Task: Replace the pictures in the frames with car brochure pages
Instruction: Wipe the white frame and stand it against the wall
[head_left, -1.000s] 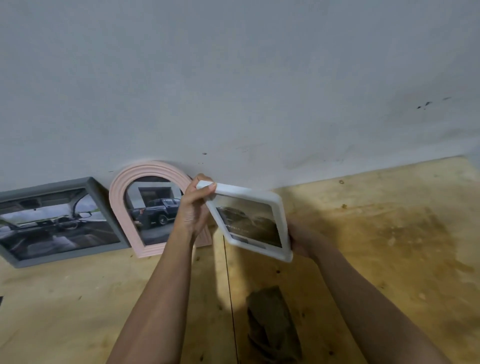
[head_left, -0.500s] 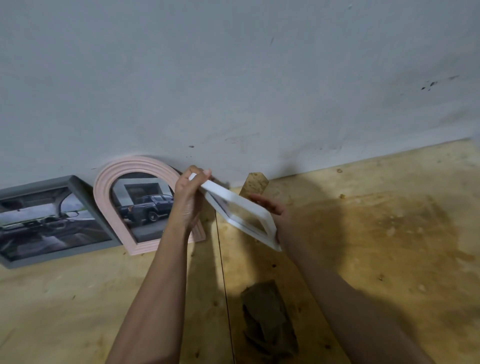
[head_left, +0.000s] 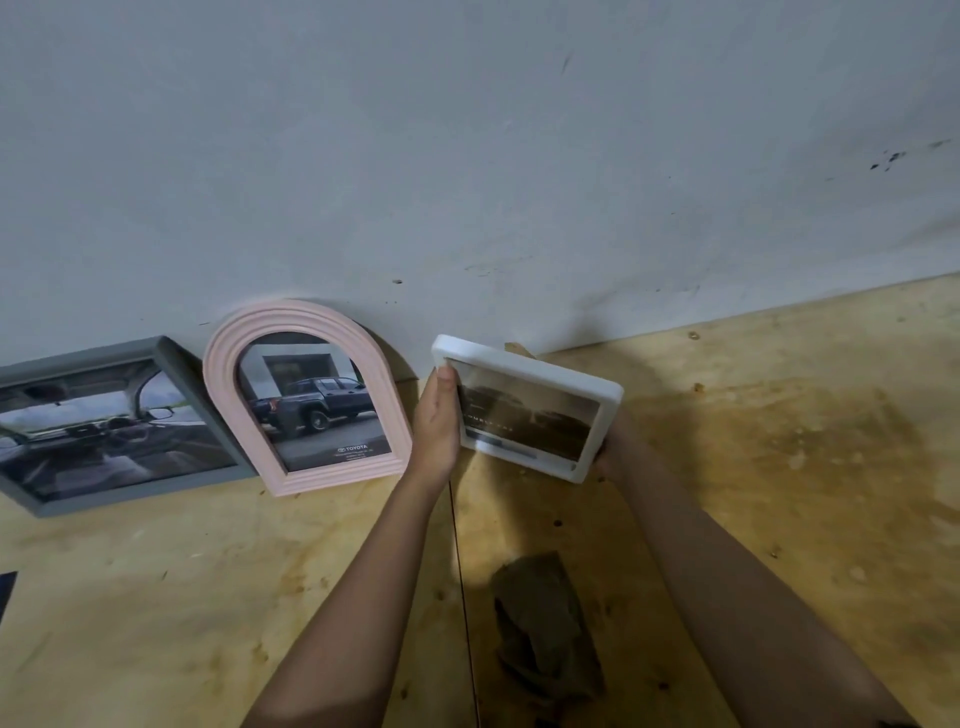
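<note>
- We see the white frame (head_left: 540, 375) at the centre of the picture, tilted with its face toward us, near the line where the wooden table (head_left: 779, 467) meets the wall (head_left: 467, 156).
- The left hand (head_left: 436, 421) pinches its left edge, thumb on the front border and fingers behind. The right hand (head_left: 610, 447) takes the lower right corner. We judge that the two-sided hold lets the frame be squared up and leaned back.
- It is held just right of the pink arched frame (head_left: 221, 384) and the grey frame (head_left: 135, 487), which both lean on the wall at centre left and far left. We judge it is meant to join their row.
- Both of those show car pages, a pickup and a cabin interior, so we judge them done.
- The right hand's fingers are hidden behind the white frame, so we infer its grip from the wrist alone.
- The page in the white frame is dark and glare-washed. We make out faint vehicle shapes, and the lettering is unreadable.
- A wooden tab (head_left: 519, 349) pokes out above its top edge, perhaps a stand.
- We cannot tell whether the lower edge touches the table.
- The grey frame is cut off at the left border.
- A dark cloth (head_left: 540, 618) lies at lower centre.
</note>
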